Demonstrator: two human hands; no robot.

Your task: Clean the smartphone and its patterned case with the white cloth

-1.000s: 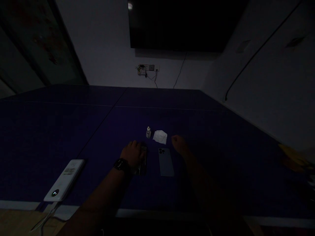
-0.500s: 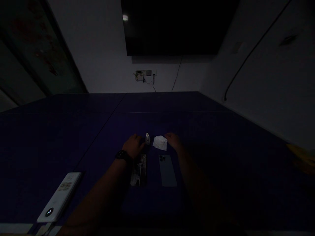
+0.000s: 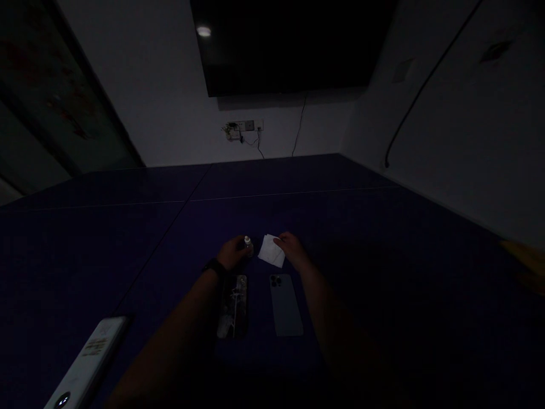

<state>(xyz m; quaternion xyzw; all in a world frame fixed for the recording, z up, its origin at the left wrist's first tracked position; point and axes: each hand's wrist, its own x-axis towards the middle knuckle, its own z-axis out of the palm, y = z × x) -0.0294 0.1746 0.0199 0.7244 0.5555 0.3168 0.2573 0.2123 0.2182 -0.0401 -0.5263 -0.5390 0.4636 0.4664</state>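
Clasping a small bottle [image 3: 247,245], left hand [image 3: 232,253] leaves its label unreadable.

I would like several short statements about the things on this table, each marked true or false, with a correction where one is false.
1. The left hand is at the small clear bottle with a white cap. True.
2. The right hand rests on the phone. False: the right hand touches the white folded tissue; the grey-blue phone lies apart, nearer the person.
3. The grey-blue phone lies with its camera side up. True.
4. The power bank stands upright beside the bottle. False: the white flat power bank lies flat, far to the left on the dark blue table.
5. A dark watch is on the left wrist. True.
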